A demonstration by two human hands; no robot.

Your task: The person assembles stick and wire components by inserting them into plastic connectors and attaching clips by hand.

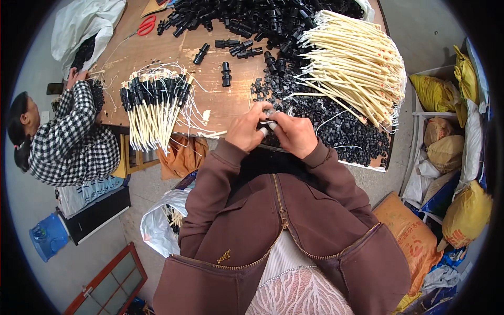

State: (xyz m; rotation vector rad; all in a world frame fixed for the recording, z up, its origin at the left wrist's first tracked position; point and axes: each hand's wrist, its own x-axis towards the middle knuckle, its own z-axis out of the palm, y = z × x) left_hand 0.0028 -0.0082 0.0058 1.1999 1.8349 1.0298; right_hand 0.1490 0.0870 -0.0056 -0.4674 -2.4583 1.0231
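Observation:
My left hand (245,128) and my right hand (297,135) meet at the near edge of the table, fingers pinched together. Between the fingertips is a small black plastic part (268,124), mostly covered by the fingers. A thin cream tube (212,134) runs out from beside my left hand towards the left. Just beyond and to the right of my hands spreads a heap of tiny black plastic pieces (344,137). On top of it, at the right, lies a big bundle of cream tubes (352,63) with white thread ends.
Black cylindrical fittings (262,18) pile up at the back; a few lie loose nearer. Left of my hands are tubes with black fittings attached (155,97). Red-handled scissors (147,25) lie far left. A co-worker in a checked jacket (73,134) works at the left edge. Filled sacks (412,236) stand right.

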